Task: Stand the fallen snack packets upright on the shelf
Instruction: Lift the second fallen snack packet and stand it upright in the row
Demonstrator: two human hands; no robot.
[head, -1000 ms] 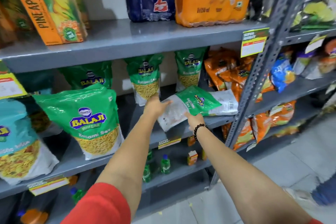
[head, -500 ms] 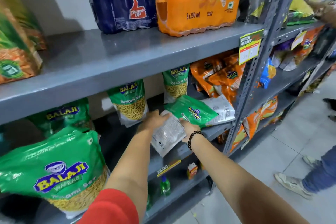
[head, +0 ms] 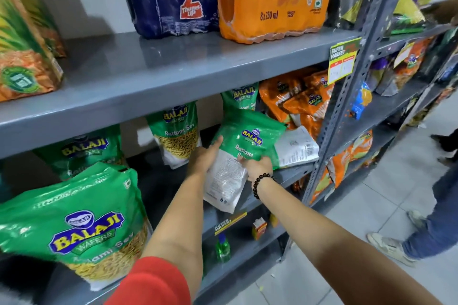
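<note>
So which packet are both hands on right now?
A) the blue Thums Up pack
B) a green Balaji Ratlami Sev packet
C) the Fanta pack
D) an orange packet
B: the left hand and right hand grip the tilted green Balaji packet at the middle shelf.

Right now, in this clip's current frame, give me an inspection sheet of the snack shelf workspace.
Surface: grey metal shelf, snack level, under a drinks level.
Job's things: green Ratlami Sev packet tilted, lifted over a face-down packet overhanging the edge; another face-down packet lies flat.
Clutter: upright green packets, orange packets, price tag.
Grippers: left hand and right hand both grip the lifted packet.
Cables: nothing seen.
Surroundings: tiled floor, another person's legs.
</note>
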